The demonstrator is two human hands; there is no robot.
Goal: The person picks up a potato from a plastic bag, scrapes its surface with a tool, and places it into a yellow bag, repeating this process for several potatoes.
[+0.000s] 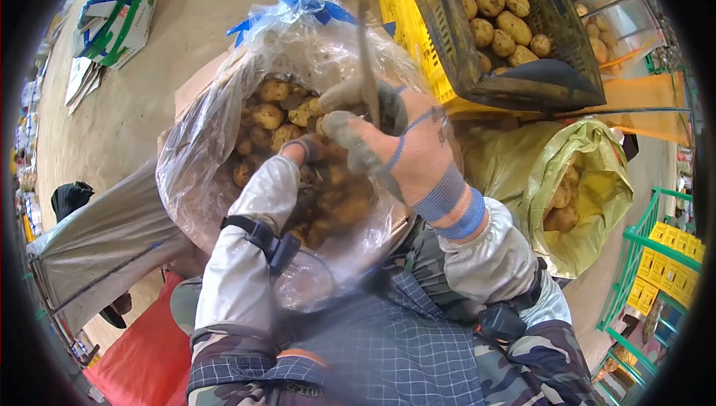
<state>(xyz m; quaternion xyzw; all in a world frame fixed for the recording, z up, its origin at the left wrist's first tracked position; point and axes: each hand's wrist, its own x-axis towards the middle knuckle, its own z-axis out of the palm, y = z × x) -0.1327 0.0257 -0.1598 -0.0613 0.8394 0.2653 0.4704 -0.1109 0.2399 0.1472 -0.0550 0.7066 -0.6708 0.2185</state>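
Note:
A clear plastic bag (201, 148) with its mouth spread wide holds many soil-marked potatoes (268, 115). Deep in the mouth of this bag is my gloved left hand (304, 151), its fingers down among the potatoes and mostly hidden. Above the bag's right side, my right hand (395, 133), in an orange glove with grey-coated fingers, is closed around a long thin brownish strip (364, 48). That strip points away from me and is smeared by motion, so I cannot tell its kind.
A yellow-and-black crate (418, 25) of potatoes stands at the upper right. Below it sits an open yellow-green sack (589, 212) with potatoes inside. Green metal racks (634, 257) hold yellow boxes on the right. Cartons (123, 22) tied with green straps lie upper left, and a red sheet (149, 346) lower left.

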